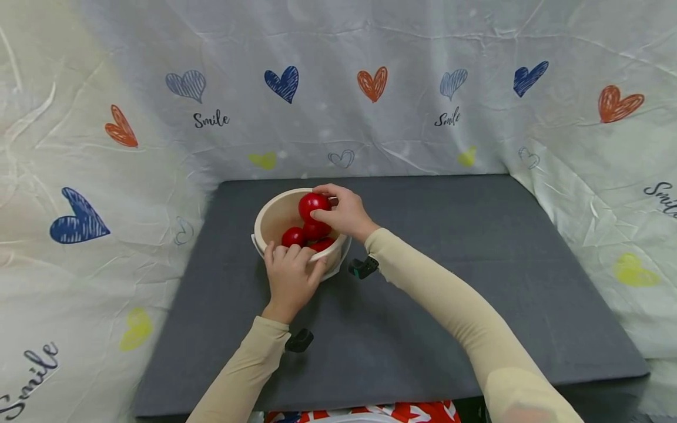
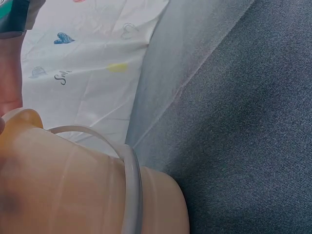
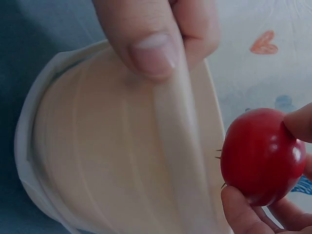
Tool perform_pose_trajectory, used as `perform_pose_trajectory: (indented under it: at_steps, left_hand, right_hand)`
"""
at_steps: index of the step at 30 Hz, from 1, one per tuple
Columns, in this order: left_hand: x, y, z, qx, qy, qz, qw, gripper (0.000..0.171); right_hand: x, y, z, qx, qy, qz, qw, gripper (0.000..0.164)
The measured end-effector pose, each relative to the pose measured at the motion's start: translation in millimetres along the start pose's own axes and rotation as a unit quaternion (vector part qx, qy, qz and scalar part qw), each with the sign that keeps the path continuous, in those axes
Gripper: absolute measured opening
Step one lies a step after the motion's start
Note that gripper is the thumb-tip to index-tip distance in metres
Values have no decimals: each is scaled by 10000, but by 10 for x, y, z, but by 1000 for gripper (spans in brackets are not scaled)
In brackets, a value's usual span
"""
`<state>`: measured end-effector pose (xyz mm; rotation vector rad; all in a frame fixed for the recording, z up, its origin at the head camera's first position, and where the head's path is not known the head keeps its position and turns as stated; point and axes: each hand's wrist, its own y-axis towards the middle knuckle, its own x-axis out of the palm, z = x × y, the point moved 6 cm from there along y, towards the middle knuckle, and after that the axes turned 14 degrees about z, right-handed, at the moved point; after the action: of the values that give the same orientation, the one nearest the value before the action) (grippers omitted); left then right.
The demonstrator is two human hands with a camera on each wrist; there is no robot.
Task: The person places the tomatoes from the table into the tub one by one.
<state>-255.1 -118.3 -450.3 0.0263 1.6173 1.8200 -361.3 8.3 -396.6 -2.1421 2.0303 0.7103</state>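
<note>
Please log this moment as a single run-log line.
right hand: pinches red tomato above bowl | left hand: grips bowl's near rim | bowl: more tomatoes inside, on grey mat

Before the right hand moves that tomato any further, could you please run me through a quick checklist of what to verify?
1. Right hand has the red tomato pinched between its fingertips: ok.
2. Tomato is clear of the bowl rim: ok, it sits above it in the head view.
3. Left hand steadies the bowl at its near rim: ok.
4. Bowl stands flat on the grey mat: cannot tell, the left hand hides its base.
5. Other tomatoes rest inside the bowl: ok.
</note>
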Motion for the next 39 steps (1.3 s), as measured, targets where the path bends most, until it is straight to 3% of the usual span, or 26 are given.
perform_pose_trajectory:
  at_steps: [21,27,33,39]
  left_hand:
    - [-21,1,15,5,-1,10,10000,33]
    - [-7,6,10,-8,15,-64,10000,34]
    - [-12,9,5,-11,-10,-28,10000,34]
    - [-13,10,10,30,11,-38,10000,32]
  right_hand:
    - [38,-41,28,-98,-301,-111,9994,42]
    - [15,-47,100,117,-394,34,9991,40]
    - [40,-66,117,167,-214,-59,9996,39]
    - [19,-98,153,153,86,115,9998,37]
